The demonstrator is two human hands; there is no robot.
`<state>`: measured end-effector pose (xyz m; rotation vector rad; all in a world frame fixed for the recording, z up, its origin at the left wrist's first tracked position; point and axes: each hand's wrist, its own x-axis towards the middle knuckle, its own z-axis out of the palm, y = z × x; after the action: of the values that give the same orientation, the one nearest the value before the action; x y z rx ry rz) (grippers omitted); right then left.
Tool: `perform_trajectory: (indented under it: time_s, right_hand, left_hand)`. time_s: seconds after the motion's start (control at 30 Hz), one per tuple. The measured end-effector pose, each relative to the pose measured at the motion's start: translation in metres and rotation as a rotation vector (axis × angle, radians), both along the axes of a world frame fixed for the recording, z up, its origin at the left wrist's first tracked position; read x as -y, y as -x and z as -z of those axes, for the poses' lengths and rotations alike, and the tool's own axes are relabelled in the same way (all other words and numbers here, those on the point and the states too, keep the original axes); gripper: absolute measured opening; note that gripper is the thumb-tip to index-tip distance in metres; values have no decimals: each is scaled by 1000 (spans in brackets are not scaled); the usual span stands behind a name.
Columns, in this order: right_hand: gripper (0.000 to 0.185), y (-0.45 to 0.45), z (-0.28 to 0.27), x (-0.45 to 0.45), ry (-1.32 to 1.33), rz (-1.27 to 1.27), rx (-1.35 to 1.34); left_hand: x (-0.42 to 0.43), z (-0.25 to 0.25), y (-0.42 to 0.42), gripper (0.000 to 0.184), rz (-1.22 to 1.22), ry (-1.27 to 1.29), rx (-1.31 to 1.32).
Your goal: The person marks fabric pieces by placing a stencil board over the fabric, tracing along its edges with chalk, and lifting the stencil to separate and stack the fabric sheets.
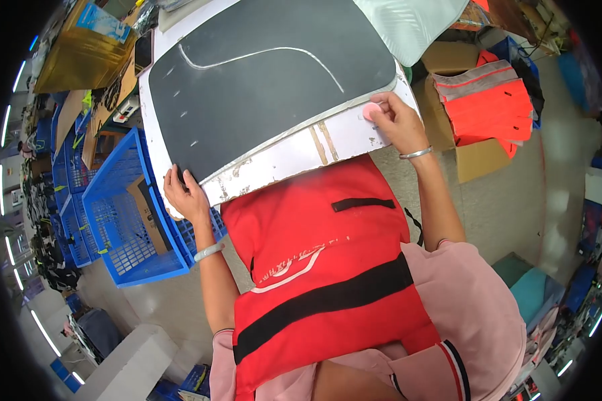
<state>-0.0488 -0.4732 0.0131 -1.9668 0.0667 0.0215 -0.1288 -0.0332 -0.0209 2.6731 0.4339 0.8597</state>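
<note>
A dark grey panel (267,87) with rounded corners lies on the white worktable (294,155). It bears a curved white line and several short white marks along its left side. My left hand (186,194) rests at the panel's near left corner, fingers apart, the fingertips touching its edge. Between the thumb and fingers of my right hand (401,123) is a round pink piece of tailor's chalk (372,111). That hand is just off the panel's near right corner, over the worn white table edge.
Blue plastic crates (130,220) stand at the left, one with cardboard inside. At the right, a cardboard box (481,160) holds bright orange and grey fabric pieces (488,107). Pale sheeting (415,27) lies at the back right. A phone (143,53) sits at the back left.
</note>
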Motion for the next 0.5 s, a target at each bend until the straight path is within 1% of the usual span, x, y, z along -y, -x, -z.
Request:
perform_trajectory:
  time_s: [0.07,0.13,0.2,0.23,0.27,0.33,0.37,0.5]
  right_hand:
    - [24,0,-7,-11,136,-43,21]
    - [24,0,-5,-21,120,-39,60]
    - [21,1,-2,-29,116,-64,175]
    - [17,1,0,-31,177,-71,233]
    - [17,1,1,-31,166,-66,226]
    - [15,-1,3,-32,263,-58,367]
    - [14,-2,6,-32,240,-39,367]
    - [16,-4,7,-32,175,3,350]
  left_hand:
    - [2,-3,0,34,-19,-18,-30]
    - [0,-1,-2,35,7,-36,-32]
    - [0,-1,-1,35,-6,-42,-57]
    - [1,-1,-2,35,-8,2,-68]
    - [1,-2,-2,35,-3,-10,-74]
    - [1,-2,-3,36,-5,-45,-91]
    - [1,-1,-3,38,-7,16,-100]
    - [1,-4,-4,39,-29,-58,-163]
